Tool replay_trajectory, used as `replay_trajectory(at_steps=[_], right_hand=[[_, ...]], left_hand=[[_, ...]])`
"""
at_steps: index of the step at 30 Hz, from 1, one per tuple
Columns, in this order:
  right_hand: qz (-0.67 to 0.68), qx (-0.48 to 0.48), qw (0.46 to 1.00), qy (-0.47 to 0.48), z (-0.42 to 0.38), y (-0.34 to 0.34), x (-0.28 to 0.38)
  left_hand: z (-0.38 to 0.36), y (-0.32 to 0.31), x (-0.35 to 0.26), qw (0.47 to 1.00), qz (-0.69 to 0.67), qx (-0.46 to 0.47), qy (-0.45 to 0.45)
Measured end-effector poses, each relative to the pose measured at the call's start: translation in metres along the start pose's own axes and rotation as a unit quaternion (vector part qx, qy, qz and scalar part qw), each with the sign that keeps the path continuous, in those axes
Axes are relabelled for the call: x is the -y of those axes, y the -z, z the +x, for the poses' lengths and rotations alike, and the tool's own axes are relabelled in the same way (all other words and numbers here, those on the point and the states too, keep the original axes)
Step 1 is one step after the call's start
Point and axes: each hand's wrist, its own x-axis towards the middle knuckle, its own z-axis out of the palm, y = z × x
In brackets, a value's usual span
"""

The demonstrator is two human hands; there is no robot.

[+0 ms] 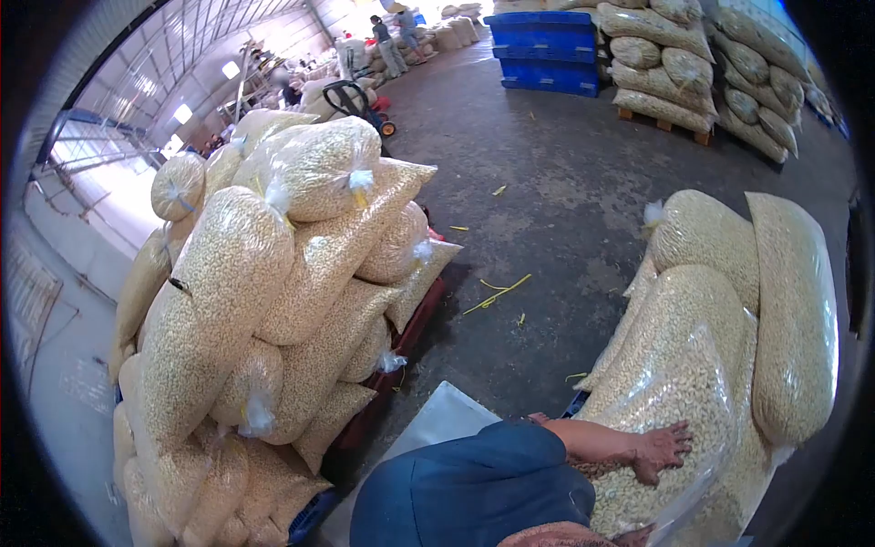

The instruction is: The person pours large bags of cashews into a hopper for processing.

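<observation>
My left hand [663,451], fingers spread, lies palm down on a clear plastic bag [629,500] filled with pale, curved kernels that look like cashews. My right hand [635,536] is at the bottom edge of the view, over the near part of the same bag; its fingers look stretched out, and much of it is cut off. A dark blue garment [474,488] covers the part of my body in view. Behind this bag leans another full bag [684,301], and a tall full bag [793,310] stands along the right side.
A high stack of filled bags [337,246] rises at left above a dark red base [427,314]. Yellow strips [497,294] litter the floor. Further back are a hand truck [355,102], blue crates [547,55], palletised bags [661,68] and two people [387,46].
</observation>
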Motion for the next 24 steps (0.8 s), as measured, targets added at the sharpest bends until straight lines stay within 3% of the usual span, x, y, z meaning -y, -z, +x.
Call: replay_trajectory(at_steps=[1, 3, 4, 10, 14, 15, 16, 17, 19, 20, 21, 22, 23, 24], right_hand=[[0.003, 0.002, 1.000, 0.002, 0.002, -0.001, 0.001], [0.011, 0.005, 1.000, 0.005, 0.001, -0.001, 0.003], [0.013, 0.006, 1.000, 0.009, 0.002, -0.001, 0.004], [0.034, 0.023, 0.999, 0.024, 0.002, -0.008, -0.004], [0.058, 0.046, 0.997, 0.033, 0.007, -0.005, -0.027], [0.094, 0.068, 0.992, 0.041, 0.012, -0.003, -0.048], [0.182, 0.105, 0.977, 0.047, 0.023, -0.013, -0.087], [0.300, 0.137, 0.943, 0.043, 0.029, -0.016, -0.133], [0.117, 0.066, 0.990, 0.049, -0.004, -0.005, -0.097], [0.059, -0.009, 0.979, 0.193, 0.006, -0.019, -0.140], [-0.010, -0.066, 0.969, 0.238, 0.007, -0.031, -0.177], [-0.044, -0.021, 0.991, 0.123, -0.011, -0.016, -0.136], [-0.196, -0.048, 0.966, 0.162, -0.015, -0.019, -0.139], [-0.166, -0.098, 0.976, 0.099, -0.018, -0.021, -0.118]], left_hand=[[-0.001, -0.024, 0.013, 1.000, 0.004, -0.004, 0.003], [-0.003, -0.053, 0.026, 0.986, -0.087, -0.136, -0.033], [-0.004, -0.054, 0.028, 0.994, -0.075, -0.077, -0.008], [-0.002, -0.036, 0.024, 1.000, -0.026, 0.010, -0.006], [-0.004, -0.005, 0.016, 0.998, -0.069, 0.009, 0.002], [-0.001, -0.003, 0.010, 0.995, -0.094, 0.023, 0.008], [-0.001, 0.015, -0.007, 0.994, -0.098, -0.037, 0.036], [-0.002, 0.012, -0.002, 0.976, -0.206, -0.040, 0.060], [-0.022, -0.011, -0.001, 0.908, -0.325, -0.158, 0.212], [-0.023, 0.005, 0.005, 0.941, -0.143, -0.079, 0.295], [-0.015, 0.042, 0.002, 0.902, -0.175, -0.088, 0.384], [-0.012, 0.047, 0.017, 0.886, -0.205, -0.126, 0.397], [-0.011, 0.054, 0.031, 0.866, -0.238, -0.162, 0.408], [-0.007, 0.057, 0.047, 0.844, -0.271, -0.189, 0.423]])
